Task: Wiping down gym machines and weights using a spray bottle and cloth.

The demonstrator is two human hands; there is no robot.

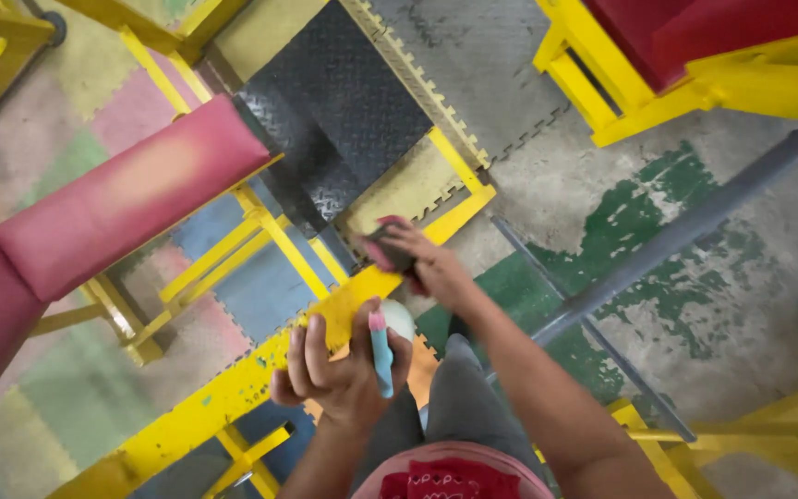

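Open concrete floor (547, 176) rightward (grey bar (685, 231) crossing), yellow frame (233, 388) leftward.

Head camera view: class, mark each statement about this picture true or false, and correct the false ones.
1. The right hand presses a dark pad with pink edging against a yellow metal bar. True.
2. The left hand is empty. False: it holds a light blue spray bottle with a pink trigger.
3. The padded bench at the left is green. False: its padding is red-pink, on a yellow frame.
4. A grey bar runs slantwise across the floor at the right. True.
5. The concrete floor bears worn green paint. True.
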